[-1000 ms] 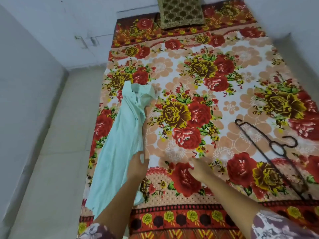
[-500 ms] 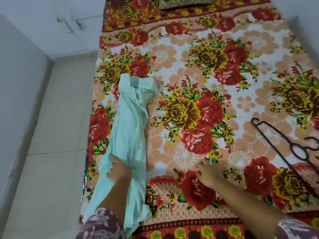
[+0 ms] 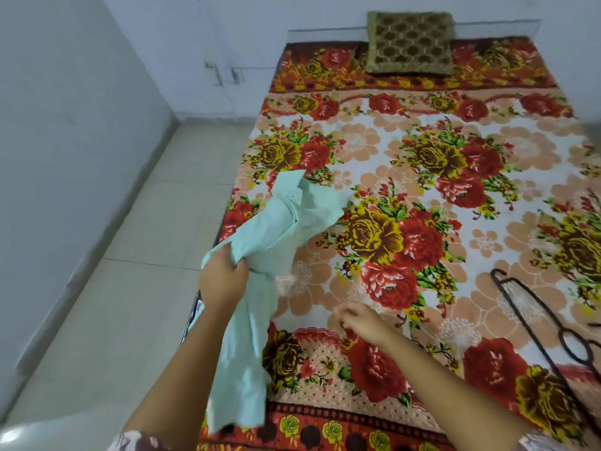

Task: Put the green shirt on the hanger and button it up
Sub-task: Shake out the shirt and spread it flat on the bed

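Head view: the left hand (image 3: 224, 278) has a tight grip on the green shirt (image 3: 279, 229), its fingers bunched around a fistful of cloth near the middle of the garment. The shirt lies at the left edge of the bed (image 3: 422, 151). Its collar end is crumpled on the flowered cover and its lower end hangs past the wrist toward the bed's near edge. The right hand (image 3: 361, 320) holds nothing, its fingers loosely curled just over the cover. The hanger (image 3: 527, 330) lies flat, well apart to the right, untouched.

The risks lie in that bunched hold. Lifted by its middle, the shirt will probably stay twisted, hiding the collar and sleeve openings and making it awkward to thread the hanger. The hanging end could also slide off toward the floor (image 3: 130, 255). Spreading the shirt flat first would likely prevent both problems.
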